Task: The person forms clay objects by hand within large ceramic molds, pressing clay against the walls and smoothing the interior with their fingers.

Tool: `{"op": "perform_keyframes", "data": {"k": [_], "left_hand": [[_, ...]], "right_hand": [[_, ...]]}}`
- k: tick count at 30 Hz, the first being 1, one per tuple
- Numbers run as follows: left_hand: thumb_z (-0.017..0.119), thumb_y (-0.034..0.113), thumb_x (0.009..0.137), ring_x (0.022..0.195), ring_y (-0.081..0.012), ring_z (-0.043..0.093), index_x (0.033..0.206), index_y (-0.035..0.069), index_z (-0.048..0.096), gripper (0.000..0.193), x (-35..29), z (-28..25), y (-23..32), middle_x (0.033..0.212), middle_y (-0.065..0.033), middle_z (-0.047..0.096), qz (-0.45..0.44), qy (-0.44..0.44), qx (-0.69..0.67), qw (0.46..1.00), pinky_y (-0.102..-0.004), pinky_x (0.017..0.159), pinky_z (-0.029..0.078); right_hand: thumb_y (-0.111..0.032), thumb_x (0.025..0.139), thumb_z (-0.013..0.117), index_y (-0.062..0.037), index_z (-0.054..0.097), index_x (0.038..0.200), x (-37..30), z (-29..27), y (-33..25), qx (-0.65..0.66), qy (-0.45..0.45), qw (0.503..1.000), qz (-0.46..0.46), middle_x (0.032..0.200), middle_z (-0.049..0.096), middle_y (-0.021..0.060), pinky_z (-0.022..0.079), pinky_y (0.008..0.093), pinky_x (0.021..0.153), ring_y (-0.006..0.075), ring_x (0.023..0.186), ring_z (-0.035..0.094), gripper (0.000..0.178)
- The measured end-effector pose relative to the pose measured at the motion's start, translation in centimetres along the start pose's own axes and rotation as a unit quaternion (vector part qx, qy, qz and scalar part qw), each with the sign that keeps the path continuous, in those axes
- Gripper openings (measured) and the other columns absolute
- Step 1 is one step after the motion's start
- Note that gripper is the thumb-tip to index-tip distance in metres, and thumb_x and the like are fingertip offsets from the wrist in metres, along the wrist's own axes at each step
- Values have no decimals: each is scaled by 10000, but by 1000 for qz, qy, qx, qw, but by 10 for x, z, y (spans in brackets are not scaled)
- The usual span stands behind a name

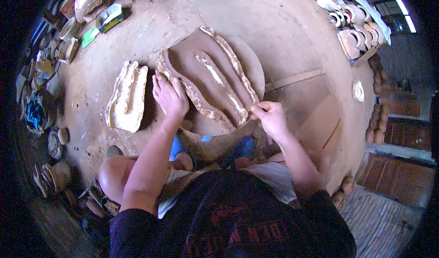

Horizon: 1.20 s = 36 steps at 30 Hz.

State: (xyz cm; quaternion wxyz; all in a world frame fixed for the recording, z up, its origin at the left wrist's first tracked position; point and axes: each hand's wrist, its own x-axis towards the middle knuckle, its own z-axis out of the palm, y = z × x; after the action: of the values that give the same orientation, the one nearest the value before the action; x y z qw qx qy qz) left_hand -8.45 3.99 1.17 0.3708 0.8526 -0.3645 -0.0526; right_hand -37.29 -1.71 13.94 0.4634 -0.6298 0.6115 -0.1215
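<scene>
A long, hollow brown clay form [194, 61] with rough, whitish edges lies in front of me on a round board [254, 68]. A raised ridge streaked with white runs down its middle. My left hand [171, 95] rests against its left rim, fingers stretched out along the edge. At the near right corner, my right hand [272, 118] has thumb and fingers pinched together at the rim; whatever is between the fingertips is hidden. Left of the form, a smaller cream-coloured plaster mould [126, 98] with a ridged middle lies on the floor.
A flat wooden strip [295, 79] extends right from the board. Curved clay pieces [361, 38] are stacked at the far right, near a white ring-shaped thing [358, 91]. Bowls [71, 29], an open box [109, 18] and a big pale block [88, 2] stand far left.
</scene>
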Motion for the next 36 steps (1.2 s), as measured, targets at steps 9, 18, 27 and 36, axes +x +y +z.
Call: {"op": "perform_keyframes", "data": {"k": [9,18,27,36], "left_hand": [[370,384,1077,1533,-436,231,1564,-137,236,726,-10,-2,8,1629,-294,309,-30,-1,-13,999,-531,1242,165],[405,374,1060,1537,-440,211,1560,-136,231,735,-16,4,6,1619,-292,317,-35,17,-1,999,-540,1239,168],[431,369,1049,1553,-421,182,1573,-118,201,751,-14,0,7,1660,-236,268,-42,1,-2,999,-549,1240,157],[422,383,1053,1551,-428,184,1569,-123,206,754,-9,-3,2,1637,-275,290,-23,-5,0,1000,-556,1245,143]], "right_hand": [[47,858,667,61,485,1447,20,37,15,151,-32,988,-1,809,716,111,542,287,584,151,636,674,616],[-58,851,652,50,185,1623,21,60,-48,207,-126,968,64,827,736,94,375,237,462,117,544,588,908],[-90,815,659,22,353,1465,52,78,-101,205,-149,967,27,806,720,72,378,244,461,114,537,575,727],[-119,844,669,9,495,1384,106,94,-134,144,-226,963,6,779,712,50,343,223,443,79,534,568,581]]}}
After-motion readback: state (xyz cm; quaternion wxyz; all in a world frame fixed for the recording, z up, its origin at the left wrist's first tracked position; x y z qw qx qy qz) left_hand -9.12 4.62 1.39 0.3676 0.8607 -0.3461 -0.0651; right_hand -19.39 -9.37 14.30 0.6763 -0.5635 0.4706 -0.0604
